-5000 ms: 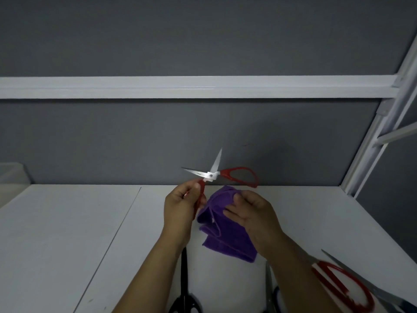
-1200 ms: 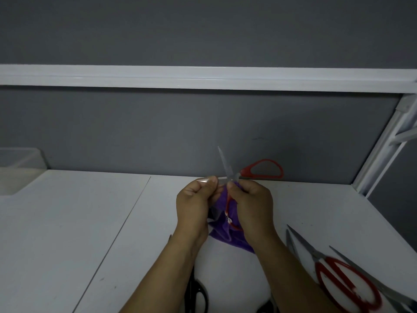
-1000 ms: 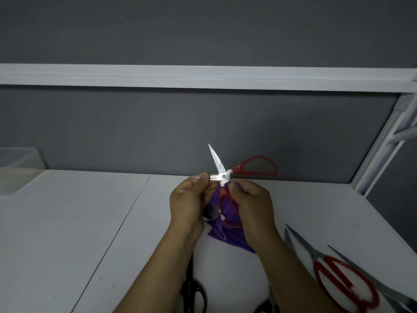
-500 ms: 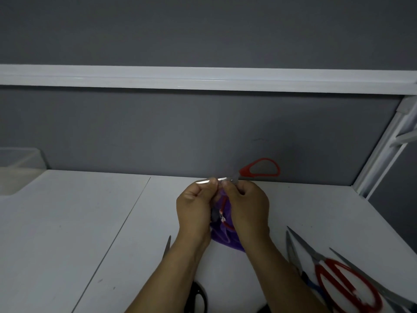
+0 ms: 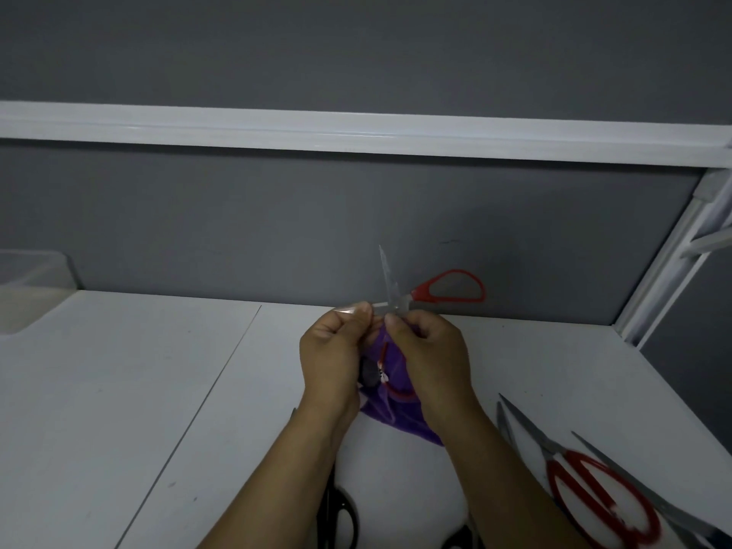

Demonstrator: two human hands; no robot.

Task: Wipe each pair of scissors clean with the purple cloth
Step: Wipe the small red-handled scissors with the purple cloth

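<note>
I hold a pair of red-handled scissors (image 5: 447,289) open in the air above the white table (image 5: 158,390). One blade points up and is blurred. The other blade lies level to the left, its tip pinched by my left hand (image 5: 332,358). One red handle sticks out to the right; the second hangs down between my hands. My right hand (image 5: 431,358) is closed just below the pivot with the purple cloth (image 5: 400,420) bunched under it. The cloth hangs down toward the table.
Black-handled scissors (image 5: 336,517) lie under my left forearm. Another red-handled pair (image 5: 594,497) lies at the right front beside a long grey blade (image 5: 633,485). A clear plastic box (image 5: 31,271) sits far left. A white frame post (image 5: 673,255) rises at the right.
Half a second ago the upper blade lay out of sight behind my fingers; now it has swung up again. My hands stay in the same place.
</note>
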